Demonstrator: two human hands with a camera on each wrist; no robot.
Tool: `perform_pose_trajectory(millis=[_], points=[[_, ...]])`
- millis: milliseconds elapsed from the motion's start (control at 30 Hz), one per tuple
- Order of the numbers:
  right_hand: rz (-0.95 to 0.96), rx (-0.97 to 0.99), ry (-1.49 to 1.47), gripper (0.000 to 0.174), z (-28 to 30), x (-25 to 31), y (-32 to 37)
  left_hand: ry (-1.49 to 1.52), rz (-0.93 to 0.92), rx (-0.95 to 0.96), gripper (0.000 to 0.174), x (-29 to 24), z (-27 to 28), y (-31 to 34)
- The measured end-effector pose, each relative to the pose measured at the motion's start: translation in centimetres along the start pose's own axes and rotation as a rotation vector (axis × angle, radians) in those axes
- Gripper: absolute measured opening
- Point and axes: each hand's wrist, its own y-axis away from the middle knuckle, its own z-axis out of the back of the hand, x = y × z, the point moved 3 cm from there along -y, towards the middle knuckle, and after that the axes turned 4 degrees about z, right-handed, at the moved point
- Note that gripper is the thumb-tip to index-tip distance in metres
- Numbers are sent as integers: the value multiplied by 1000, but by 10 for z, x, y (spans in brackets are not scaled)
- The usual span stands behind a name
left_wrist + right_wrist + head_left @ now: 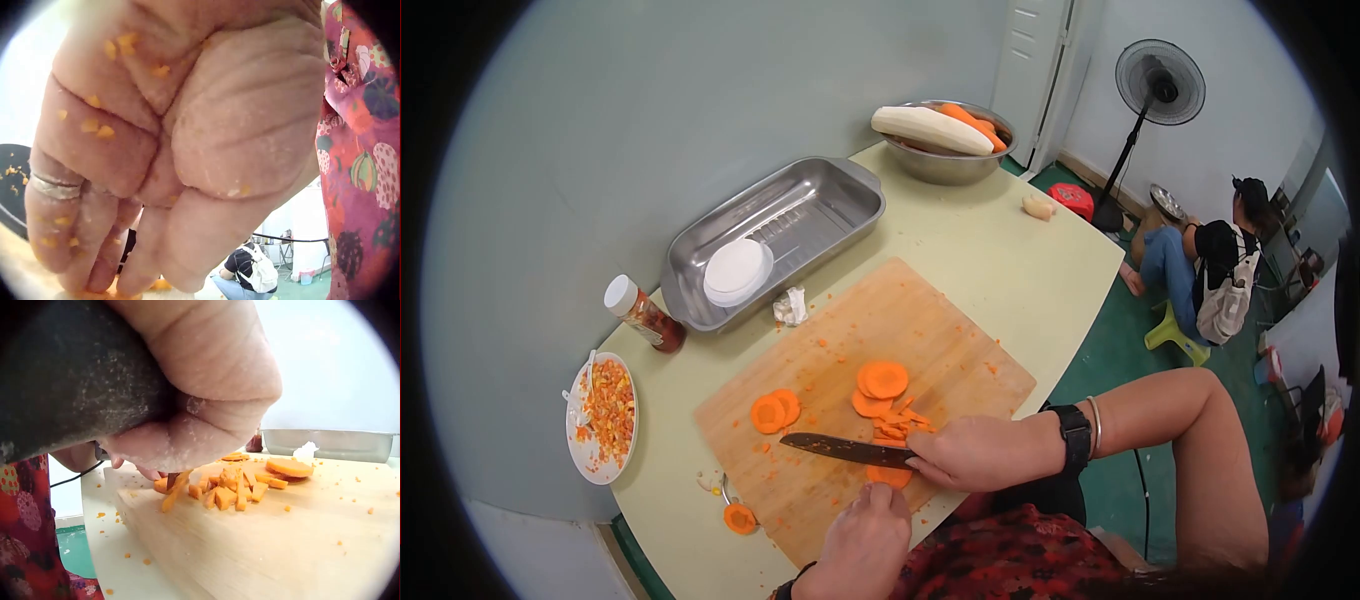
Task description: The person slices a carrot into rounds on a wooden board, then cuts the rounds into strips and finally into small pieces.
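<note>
My right hand [988, 454] grips a kitchen knife [840, 449] with a dark blade; its black handle [69, 381] fills the upper left of the right wrist view. The blade lies across a carrot slice [890, 474] near the front edge of the wooden cutting board [940, 330]. On the knife's near side, my left hand [865, 545] holds that slice down with fingertips and thumb. Orange crumbs stick to the palm [244, 119]. Cut carrot sticks [234, 487] lie heaped just beyond the blade. Round carrot slices [887, 379] rest behind them, and more slices [768, 413] sit farther left.
Behind the board stand a metal tray [825, 195] holding a white round container [738, 270], and a jar [645, 314]. A plate of chopped food [605, 465] is at left. A bowl [950, 168] of vegetables stands far back. A person [1215, 265] sits beyond the table.
</note>
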Motion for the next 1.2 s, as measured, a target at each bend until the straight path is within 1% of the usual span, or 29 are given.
perform_pose_trajectory(millis=[167,267,367,467,567,667,733,833,967,1067,1133,1200], points=[[-16,-4,1,26,1,1,2,72,35,-13,15,2,-5,0],[-37,40,15,24,4,5,1,-31,-101,-132,15,1,-4,4],[-46,56,23,24,1,5,1,37,2,-57,15,3,-7,1],[-40,55,18,23,0,4,1,14,49,-6,15,1,-5,-2],[-43,83,47,19,0,3,3,34,72,-39,11,4,-12,-3],[-52,126,93,15,-4,5,9,84,81,-120,8,6,-18,-5],[-38,123,96,13,-10,5,4,141,79,-109,7,9,-18,-2],[19,105,-20,24,-10,6,-14,154,61,-83,7,7,-11,-3],[-31,35,-31,25,-8,-2,-24,93,42,-43,8,3,-6,-4],[-55,7,-31,25,5,-2,-27,34,-24,-55,9,-2,1,-6],[-70,18,-45,27,10,3,-20,17,-5,-38,10,-2,1,-5],[-27,16,-34,27,5,5,-11,14,35,-33,10,-2,-3,-5]])
